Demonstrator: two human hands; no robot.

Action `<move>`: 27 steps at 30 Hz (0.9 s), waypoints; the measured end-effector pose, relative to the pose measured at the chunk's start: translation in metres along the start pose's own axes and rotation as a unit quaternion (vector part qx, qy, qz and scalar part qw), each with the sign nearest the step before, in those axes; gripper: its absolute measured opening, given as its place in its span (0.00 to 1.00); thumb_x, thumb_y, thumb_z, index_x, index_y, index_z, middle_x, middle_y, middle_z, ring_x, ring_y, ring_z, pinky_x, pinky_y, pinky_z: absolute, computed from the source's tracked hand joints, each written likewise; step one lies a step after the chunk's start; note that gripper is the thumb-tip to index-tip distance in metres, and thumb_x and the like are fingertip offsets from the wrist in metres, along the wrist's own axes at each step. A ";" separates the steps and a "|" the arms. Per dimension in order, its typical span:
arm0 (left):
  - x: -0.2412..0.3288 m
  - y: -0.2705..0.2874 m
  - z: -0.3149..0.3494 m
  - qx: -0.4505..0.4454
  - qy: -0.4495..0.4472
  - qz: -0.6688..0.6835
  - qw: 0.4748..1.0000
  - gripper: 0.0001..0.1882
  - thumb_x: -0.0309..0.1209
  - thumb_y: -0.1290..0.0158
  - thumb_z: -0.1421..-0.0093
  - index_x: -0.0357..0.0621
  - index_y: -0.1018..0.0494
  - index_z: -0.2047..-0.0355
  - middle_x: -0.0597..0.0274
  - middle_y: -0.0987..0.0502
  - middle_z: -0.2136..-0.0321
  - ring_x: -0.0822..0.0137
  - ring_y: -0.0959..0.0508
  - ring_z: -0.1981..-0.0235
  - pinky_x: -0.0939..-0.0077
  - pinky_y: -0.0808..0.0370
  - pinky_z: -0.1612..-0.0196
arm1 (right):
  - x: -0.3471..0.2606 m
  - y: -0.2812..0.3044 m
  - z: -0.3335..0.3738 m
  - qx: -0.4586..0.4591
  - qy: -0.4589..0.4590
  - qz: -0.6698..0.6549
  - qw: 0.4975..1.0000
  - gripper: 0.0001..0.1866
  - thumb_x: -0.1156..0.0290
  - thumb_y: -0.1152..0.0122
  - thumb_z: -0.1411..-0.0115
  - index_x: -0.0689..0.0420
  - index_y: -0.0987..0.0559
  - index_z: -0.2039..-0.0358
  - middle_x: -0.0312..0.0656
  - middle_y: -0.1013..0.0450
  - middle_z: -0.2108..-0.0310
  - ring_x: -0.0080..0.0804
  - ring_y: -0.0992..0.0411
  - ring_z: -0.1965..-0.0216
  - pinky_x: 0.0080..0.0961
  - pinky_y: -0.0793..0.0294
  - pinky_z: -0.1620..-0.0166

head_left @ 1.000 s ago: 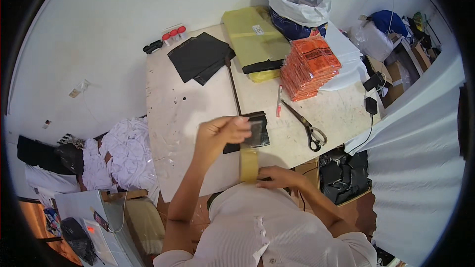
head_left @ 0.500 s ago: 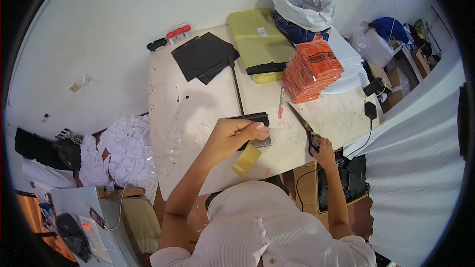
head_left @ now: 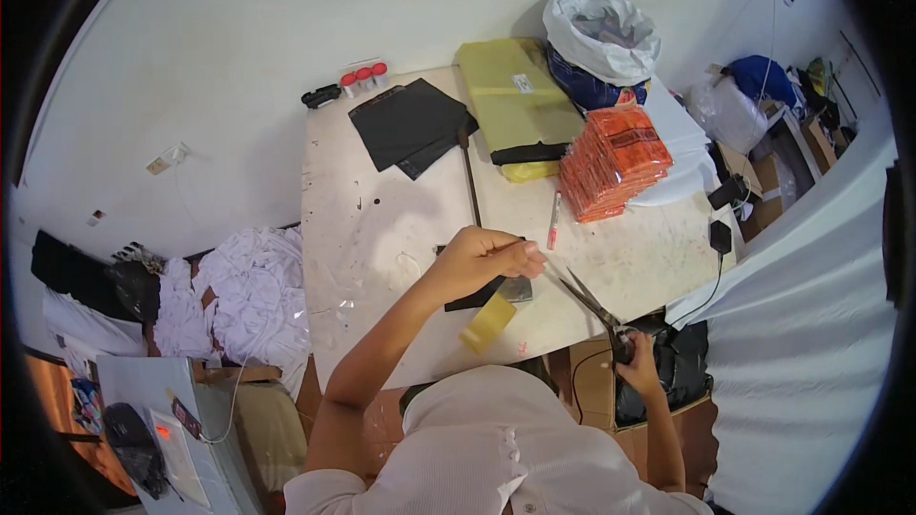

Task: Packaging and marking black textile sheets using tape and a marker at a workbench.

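Observation:
My left hand (head_left: 491, 257) is held above the near part of the table, its thumb and fingers pinched together. A faint see-through edge shows at the fingertips, too small to name. Beneath that hand lies a dark flat piece (head_left: 515, 289), partly hidden, with a long thin dark rod (head_left: 471, 186) running away from it. A roll of yellowish tape (head_left: 488, 324) is just below the wrist. In my right hand (head_left: 641, 362) are black-handled scissors (head_left: 596, 307), gripped by the handles. Their blades are slightly parted and point up and left toward my left hand.
Stacked orange packets (head_left: 615, 167) stand right of a red and white marker (head_left: 554, 221). Black plastic bags (head_left: 410, 124), a yellow package (head_left: 515, 100) and a white sack (head_left: 601, 33) sit farther back. A cardboard box (head_left: 592, 381) stands below the table's right edge.
My right hand has lifted the scissors off the table and turned their blades toward my left hand. My left hand remains pinched above the dark piece. The whole view has shifted slightly.

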State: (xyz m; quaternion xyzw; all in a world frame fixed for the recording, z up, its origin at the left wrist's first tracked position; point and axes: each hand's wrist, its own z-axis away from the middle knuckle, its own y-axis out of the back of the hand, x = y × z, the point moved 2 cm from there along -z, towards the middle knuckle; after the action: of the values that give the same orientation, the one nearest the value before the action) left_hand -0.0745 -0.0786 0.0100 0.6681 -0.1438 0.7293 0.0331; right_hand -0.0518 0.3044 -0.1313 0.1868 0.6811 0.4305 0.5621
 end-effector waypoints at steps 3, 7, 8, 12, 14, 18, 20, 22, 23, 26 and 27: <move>0.002 -0.001 -0.006 -0.001 0.002 -0.028 1.000 0.19 0.37 0.54 0.38 0.29 0.26 0.64 0.51 0.22 0.70 0.65 0.21 0.67 0.76 0.24 0.61 | 0.002 -0.016 0.014 0.005 -0.035 -0.090 0.995 0.39 0.65 0.24 0.68 0.63 0.37 0.58 0.43 0.44 0.64 0.35 0.42 0.65 0.30 0.37 0.63; 0.003 -0.001 -0.010 -0.001 0.006 -0.021 1.000 0.19 0.37 0.54 0.38 0.28 0.26 0.63 0.50 0.22 0.70 0.64 0.20 0.67 0.76 0.24 0.61 | -0.044 -0.014 0.021 -0.037 0.094 -0.074 0.992 0.38 0.65 0.25 0.66 0.63 0.37 0.57 0.47 0.41 0.64 0.39 0.39 0.63 0.29 0.35 0.62; 0.003 -0.001 -0.011 0.000 0.006 -0.021 1.000 0.19 0.37 0.54 0.38 0.28 0.26 0.63 0.50 0.22 0.70 0.64 0.20 0.67 0.76 0.24 0.61 | -0.052 -0.013 0.021 -0.049 0.111 -0.098 0.988 0.38 0.65 0.25 0.66 0.63 0.37 0.57 0.48 0.41 0.63 0.41 0.39 0.63 0.30 0.35 0.62; 0.004 -0.002 -0.011 0.006 -0.001 -0.012 1.000 0.20 0.37 0.55 0.38 0.27 0.27 0.63 0.49 0.22 0.70 0.63 0.20 0.68 0.75 0.24 0.62 | -0.057 -0.022 0.020 -0.053 0.103 -0.088 0.989 0.36 0.67 0.26 0.67 0.60 0.35 0.57 0.48 0.39 0.63 0.43 0.37 0.62 0.31 0.34 0.64; 0.002 -0.001 -0.011 0.011 -0.002 -0.014 1.000 0.19 0.37 0.54 0.38 0.28 0.26 0.63 0.49 0.22 0.70 0.64 0.20 0.68 0.75 0.24 0.62 | -0.061 -0.023 0.017 -0.043 0.108 -0.075 0.990 0.36 0.68 0.27 0.67 0.59 0.35 0.57 0.48 0.39 0.63 0.42 0.37 0.62 0.31 0.34 0.65; 0.000 -0.004 -0.010 0.023 -0.002 -0.005 1.000 0.18 0.37 0.54 0.38 0.30 0.25 0.64 0.52 0.22 0.71 0.67 0.21 0.68 0.77 0.24 0.62 | -0.072 -0.018 0.008 -0.053 0.074 -0.038 0.995 0.35 0.69 0.29 0.68 0.59 0.34 0.57 0.46 0.38 0.66 0.40 0.37 0.66 0.33 0.35 0.66; -0.001 -0.004 -0.009 0.020 -0.002 -0.008 1.000 0.17 0.37 0.54 0.38 0.31 0.26 0.63 0.54 0.22 0.70 0.68 0.21 0.68 0.80 0.25 0.64 | -0.077 -0.014 0.001 -0.055 0.084 -0.022 0.995 0.34 0.69 0.29 0.69 0.59 0.33 0.58 0.46 0.38 0.67 0.39 0.37 0.67 0.33 0.35 0.66; -0.002 -0.004 -0.008 0.013 -0.001 -0.010 1.000 0.17 0.36 0.54 0.38 0.32 0.26 0.61 0.56 0.22 0.68 0.70 0.21 0.68 0.82 0.26 0.65 | -0.083 -0.011 -0.006 -0.060 0.125 -0.003 0.990 0.31 0.70 0.29 0.70 0.59 0.31 0.62 0.43 0.40 0.71 0.36 0.39 0.70 0.29 0.37 0.67; -0.002 -0.003 -0.008 0.015 -0.005 -0.012 1.000 0.17 0.36 0.54 0.38 0.32 0.26 0.61 0.56 0.22 0.68 0.70 0.21 0.67 0.82 0.25 0.65 | -0.085 -0.009 -0.008 -0.062 0.126 0.000 0.990 0.31 0.70 0.29 0.70 0.59 0.31 0.62 0.43 0.40 0.71 0.36 0.39 0.70 0.29 0.37 0.67; 0.000 -0.003 -0.006 0.019 -0.009 -0.010 1.000 0.17 0.36 0.54 0.38 0.31 0.27 0.61 0.55 0.22 0.68 0.70 0.21 0.67 0.82 0.25 0.65 | -0.089 -0.006 -0.013 -0.069 0.102 -0.057 0.991 0.30 0.69 0.28 0.69 0.59 0.30 0.63 0.42 0.39 0.72 0.35 0.38 0.71 0.28 0.36 0.68; 0.000 -0.004 -0.005 0.020 -0.006 -0.009 1.000 0.17 0.36 0.54 0.38 0.30 0.27 0.61 0.55 0.22 0.68 0.70 0.21 0.67 0.81 0.25 0.64 | -0.091 -0.004 -0.014 -0.061 0.107 -0.066 0.990 0.30 0.70 0.28 0.69 0.59 0.30 0.63 0.42 0.39 0.72 0.35 0.38 0.71 0.28 0.36 0.69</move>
State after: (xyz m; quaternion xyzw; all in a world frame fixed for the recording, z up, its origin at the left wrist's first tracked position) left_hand -0.0788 -0.0737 0.0103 0.6742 -0.1234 0.7277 0.0253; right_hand -0.0365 0.2294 -0.0793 0.0600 0.7209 0.4508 0.5230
